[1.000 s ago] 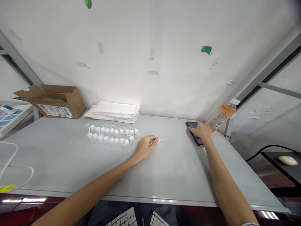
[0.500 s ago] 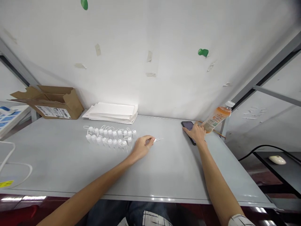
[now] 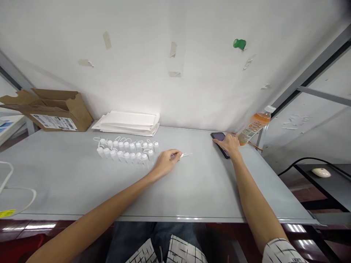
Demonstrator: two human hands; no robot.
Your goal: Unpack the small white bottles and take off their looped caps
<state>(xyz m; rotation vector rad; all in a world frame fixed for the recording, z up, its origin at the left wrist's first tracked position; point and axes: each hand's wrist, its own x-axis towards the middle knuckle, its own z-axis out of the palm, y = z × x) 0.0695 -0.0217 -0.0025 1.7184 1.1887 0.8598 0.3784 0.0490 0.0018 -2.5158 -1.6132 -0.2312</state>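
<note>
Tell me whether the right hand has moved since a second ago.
No. The right hand stays resting on the phone, just left of the bottle. Only the camera shifted, so everything sits a little differently in the picture.

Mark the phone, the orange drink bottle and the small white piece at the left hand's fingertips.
phone (image 3: 218,137), head view, on the bare dark screen beyond the right hand (image 3: 231,145).
orange drink bottle (image 3: 252,126), head view, on its label.
small white piece (image 3: 186,155), head view, on the end poking out of the left hand (image 3: 165,163).
</note>
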